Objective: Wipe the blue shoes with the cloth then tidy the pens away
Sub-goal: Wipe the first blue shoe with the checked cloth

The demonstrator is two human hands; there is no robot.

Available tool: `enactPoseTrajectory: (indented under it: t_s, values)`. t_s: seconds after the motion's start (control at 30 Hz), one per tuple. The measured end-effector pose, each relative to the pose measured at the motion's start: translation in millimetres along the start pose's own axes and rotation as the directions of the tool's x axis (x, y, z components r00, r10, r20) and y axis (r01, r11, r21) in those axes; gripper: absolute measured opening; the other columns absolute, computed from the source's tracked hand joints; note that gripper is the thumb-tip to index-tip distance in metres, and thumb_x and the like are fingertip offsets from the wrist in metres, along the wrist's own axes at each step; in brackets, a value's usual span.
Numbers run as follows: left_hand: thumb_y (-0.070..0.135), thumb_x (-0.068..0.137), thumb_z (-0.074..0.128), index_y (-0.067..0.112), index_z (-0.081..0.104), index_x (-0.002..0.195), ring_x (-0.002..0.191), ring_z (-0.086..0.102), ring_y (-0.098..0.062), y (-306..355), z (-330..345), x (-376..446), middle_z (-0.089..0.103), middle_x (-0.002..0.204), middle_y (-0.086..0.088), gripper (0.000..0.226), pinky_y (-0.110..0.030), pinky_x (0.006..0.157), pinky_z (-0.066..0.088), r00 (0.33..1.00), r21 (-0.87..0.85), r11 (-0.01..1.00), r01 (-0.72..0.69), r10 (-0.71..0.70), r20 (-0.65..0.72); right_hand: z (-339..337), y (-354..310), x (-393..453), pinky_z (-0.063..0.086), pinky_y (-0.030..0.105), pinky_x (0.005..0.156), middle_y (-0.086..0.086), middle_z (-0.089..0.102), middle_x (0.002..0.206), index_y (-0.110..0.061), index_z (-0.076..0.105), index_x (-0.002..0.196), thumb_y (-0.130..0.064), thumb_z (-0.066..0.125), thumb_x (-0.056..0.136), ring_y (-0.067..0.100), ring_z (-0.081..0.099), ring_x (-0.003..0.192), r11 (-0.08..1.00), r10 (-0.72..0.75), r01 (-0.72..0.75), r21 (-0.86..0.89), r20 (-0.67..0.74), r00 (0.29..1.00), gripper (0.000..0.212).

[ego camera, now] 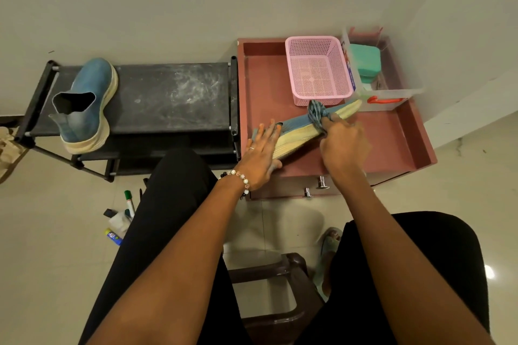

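One blue shoe (297, 127) with a cream sole lies tipped on its side on the pink cabinet top (392, 137). My left hand (262, 152) holds its heel end, fingers spread over the upper. My right hand (343, 145) grips a blue-grey striped cloth (318, 116) and presses it on the shoe's middle. The other blue shoe (84, 105) stands upright on the left end of the black shoe rack (173, 98). Several pens and markers (127, 203) lie on the floor by my left knee, partly hidden behind it.
A pink mesh basket (318, 70) stands at the back of the cabinet top, beside a clear box (389, 92) holding a teal case. A brown plastic stool (280, 288) is between my knees. A slipper (326, 258) lies on the tiled floor.
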State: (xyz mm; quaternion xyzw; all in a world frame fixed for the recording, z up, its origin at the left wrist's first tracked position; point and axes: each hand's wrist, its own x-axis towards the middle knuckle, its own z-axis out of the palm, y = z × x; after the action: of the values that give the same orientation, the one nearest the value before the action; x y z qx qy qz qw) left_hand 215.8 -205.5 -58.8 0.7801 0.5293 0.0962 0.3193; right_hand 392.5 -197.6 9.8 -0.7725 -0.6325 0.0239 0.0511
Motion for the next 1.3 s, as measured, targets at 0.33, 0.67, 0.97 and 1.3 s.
enactPoseTrajectory:
  t_s: [0.33, 0.67, 0.97, 1.3]
  values:
    - [0.018, 0.096, 0.051, 0.015, -0.005, 0.152, 0.145, -0.019, -0.022, -3.2, -2.3, 1.0, -0.013, 0.159, -0.001, 0.079, -0.041, 0.114, -0.006, 1.0, -0.017, 1.0, -0.004, 0.004, 0.009, -7.7, 2.4, 43.4, 0.046, 0.038, 0.068, 0.021, 0.064, 0.102, -0.008, 0.067, 0.108, -0.011, 0.053, 0.091, 0.038, 0.057, 0.1, 0.984, 0.171, -0.168, 0.053, -0.074, 0.982, 0.023]
    - [0.018, 0.094, 0.054, 0.015, 0.0, 0.152, 0.146, -0.013, -0.023, -7.4, 4.3, 2.7, -0.008, 0.16, 0.001, 0.08, -0.045, 0.116, -0.002, 0.999, 0.015, 0.999, -0.03, 0.03, -0.034, -25.4, 17.5, 47.7, 0.049, 0.044, 0.072, 0.018, 0.062, 0.106, -0.007, 0.062, 0.112, -0.005, 0.052, 0.088, 0.039, 0.053, 0.101, 0.966, 0.248, -0.215, 0.142, -0.294, 0.923, 0.026]
    - [0.012, 0.091, 0.049, 0.012, -0.01, 0.151, 0.146, -0.012, -0.033, 29.1, 18.5, 3.1, -0.006, 0.159, -0.014, 0.084, -0.049, 0.116, -0.003, 0.973, 0.311, 0.932, 0.187, -0.133, -0.187, 11.5, 25.7, 32.9, 0.037, 0.038, 0.096, 0.009, 0.051, 0.135, -0.017, 0.052, 0.135, -0.006, 0.05, 0.084, 0.037, 0.036, 0.122, 0.995, -0.098, 0.098, -0.019, 0.007, 0.995, 0.052]
    - [0.002, 0.09, 0.042, 0.02, -0.005, 0.152, 0.146, -0.005, -0.035, 43.0, 37.4, 15.7, 0.0, 0.16, -0.008, 0.08, -0.058, 0.116, 0.006, 0.949, 0.31, 0.922, 0.233, -0.146, -0.28, 35.1, 47.4, 2.7, 0.056, 0.039, 0.068, 0.018, 0.065, 0.12, -0.009, 0.073, 0.104, -0.01, 0.035, 0.074, 0.037, 0.061, 0.072, 0.899, -0.407, 0.425, 0.105, -0.157, 0.9, 0.049]
